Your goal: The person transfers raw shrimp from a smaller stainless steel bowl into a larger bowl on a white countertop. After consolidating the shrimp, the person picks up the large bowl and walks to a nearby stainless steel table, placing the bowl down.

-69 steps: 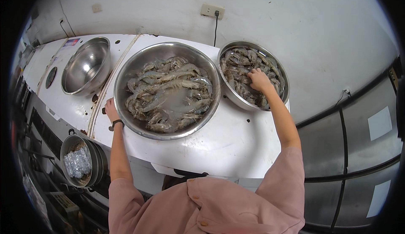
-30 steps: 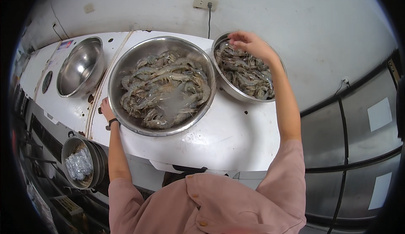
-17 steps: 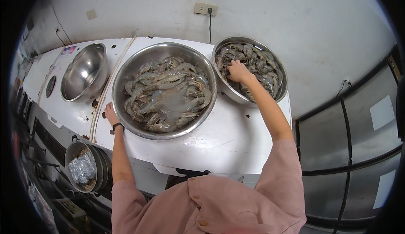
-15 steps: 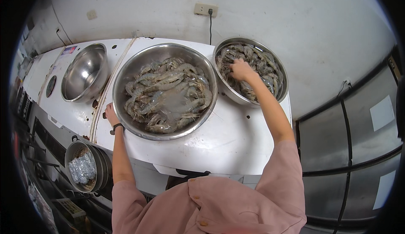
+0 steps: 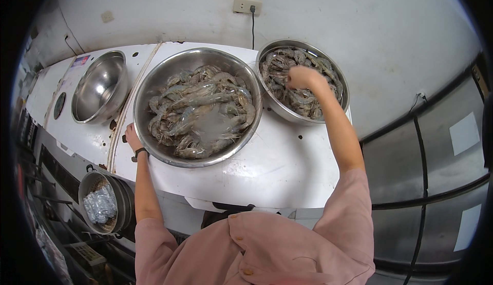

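Note:
A wide steel bowl [image 5: 154, 149] heaped with raw grey shrimp [image 5: 197, 100] stands in the middle of the white table. My left hand [image 5: 133, 137] rests against its left side, fingers stretched out along the outer wall and holding nothing. Behind it to the right, a smaller steel bowl [image 5: 287, 115] also holds raw shrimp [image 5: 308, 100]. My right hand [image 5: 306, 78] is over this smaller bowl, fingers curled down close to the shrimp. It is slightly blurred, and whatever is between the fingertips is hidden.
An empty steel bowl [image 5: 100, 87] sits tilted on the left part of the white table [image 5: 272, 177]. Below on the left is a pot [image 5: 123, 203] with a foil-like silvery bundle [image 5: 100, 205]. A wall socket [image 5: 246, 6] has a black cord; steel cabinet doors [image 5: 395, 162] stand at right.
My right hand has shifted a little to the right over the smaller bowl, its fingers now more curled. My left hand stays beside the wide bowl. The whole view has shifted slightly.

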`<state>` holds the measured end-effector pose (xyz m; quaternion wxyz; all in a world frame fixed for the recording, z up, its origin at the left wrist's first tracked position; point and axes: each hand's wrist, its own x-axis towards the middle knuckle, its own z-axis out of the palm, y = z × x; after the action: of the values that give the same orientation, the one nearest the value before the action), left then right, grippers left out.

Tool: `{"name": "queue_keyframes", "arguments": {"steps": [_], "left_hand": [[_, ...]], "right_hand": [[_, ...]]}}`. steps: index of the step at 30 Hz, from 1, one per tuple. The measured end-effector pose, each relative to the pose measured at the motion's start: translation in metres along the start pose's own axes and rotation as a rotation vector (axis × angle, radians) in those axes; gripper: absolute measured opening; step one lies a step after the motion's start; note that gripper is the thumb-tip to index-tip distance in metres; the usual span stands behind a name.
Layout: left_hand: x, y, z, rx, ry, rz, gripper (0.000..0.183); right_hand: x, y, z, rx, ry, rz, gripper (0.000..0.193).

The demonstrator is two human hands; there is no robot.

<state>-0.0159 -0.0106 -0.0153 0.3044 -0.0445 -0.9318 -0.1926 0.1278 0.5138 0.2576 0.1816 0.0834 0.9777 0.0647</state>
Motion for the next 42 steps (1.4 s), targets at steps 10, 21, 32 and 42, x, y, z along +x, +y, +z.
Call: {"name": "queue_keyframes", "arguments": {"steps": [10,21,32,42], "left_hand": [[-0.001,0.007,-0.005,-0.078,0.001,-0.049,0.035],[0.001,0.001,-0.001,0.03,-0.073,-0.019,0.034],[0.0,0.0,-0.001,-0.053,-0.058,-0.054,0.034],[0.0,0.004,-0.005,0.008,-0.104,-0.048,0.041]], "right_hand": [[-0.009,0.05,0.079,0.028,-0.135,0.061,0.034],[-0.029,0.066,0.033,0.374,0.385,-0.128,0.012],[-0.052,0.031,-0.027,0.402,0.551,-0.067,0.014],[-0.059,0.002,-0.035,0.755,0.623,-0.447,0.031]]}}
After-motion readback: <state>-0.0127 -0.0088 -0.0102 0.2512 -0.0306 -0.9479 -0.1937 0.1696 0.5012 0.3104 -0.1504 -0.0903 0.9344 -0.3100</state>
